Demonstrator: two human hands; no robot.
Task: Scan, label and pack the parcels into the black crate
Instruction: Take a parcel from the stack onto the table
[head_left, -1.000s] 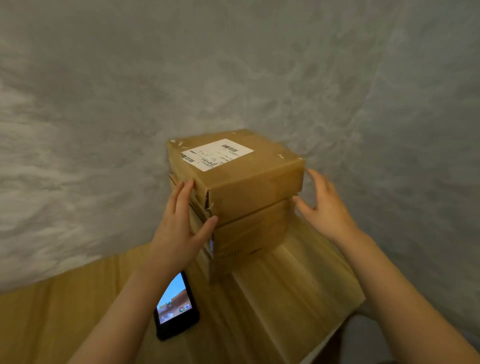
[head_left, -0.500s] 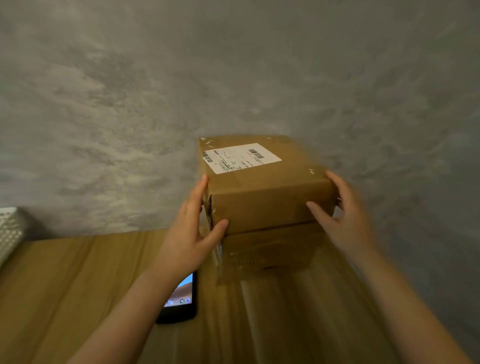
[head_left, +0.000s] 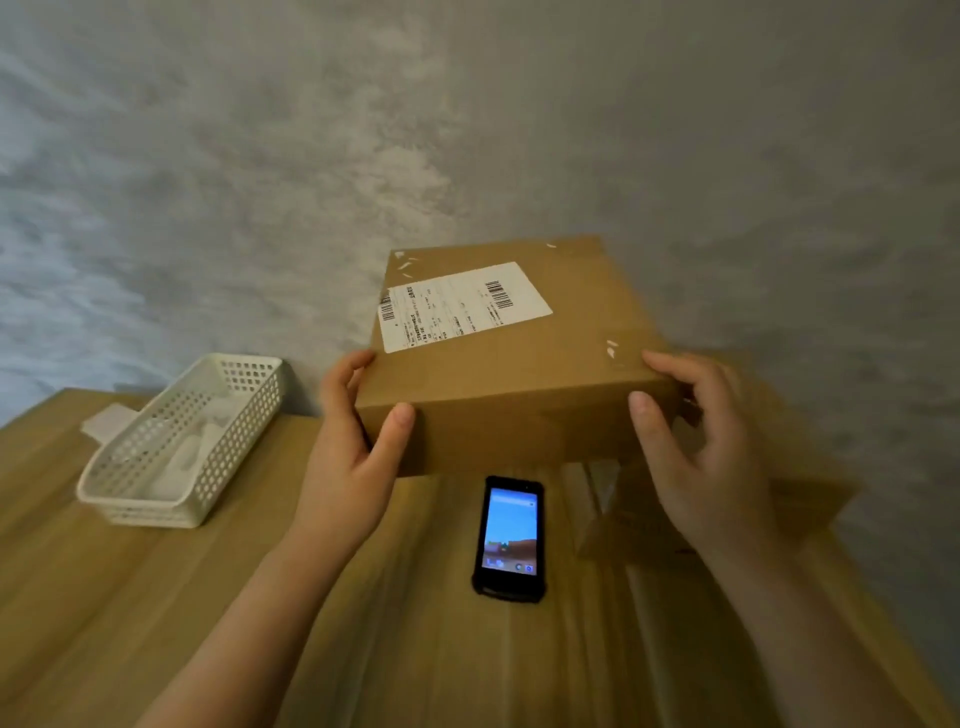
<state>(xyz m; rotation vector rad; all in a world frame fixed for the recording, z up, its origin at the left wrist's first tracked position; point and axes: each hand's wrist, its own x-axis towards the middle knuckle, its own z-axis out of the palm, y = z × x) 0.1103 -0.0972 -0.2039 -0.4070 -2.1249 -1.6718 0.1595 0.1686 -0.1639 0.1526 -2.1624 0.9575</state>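
Left hand: the left hand (head_left: 347, 462) grips the near left corner of the cardboard parcel (head_left: 519, 374) — thumb pressed on the near face, fingers curled round the left side.
Right hand: the right hand (head_left: 698, 457) sits at the parcel's near right corner, thumb on the near face, fingers bent beside the right side; blur hides whether the fingers truly clasp it.
Parcel: held above the counter (head_left: 156, 597), over its far middle part, tilted so the top faces the camera.
Label: a white shipping label (head_left: 462, 306) with barcodes lies on the parcel's top, toward its left edge.
Second box: another brown box (head_left: 727, 514) — blurred — rests near the counter's right edge, under and behind the right hand.
Phone: a black phone (head_left: 509, 540) lies flat with its screen lit, mid-counter, between the two forearms and below the held parcel.
Basket: a white perforated basket (head_left: 187, 441) stands toward the far left corner, white items inside, too blurred to identify.
Backdrop: a grey mottled wall (head_left: 467, 130) behind the far edge.
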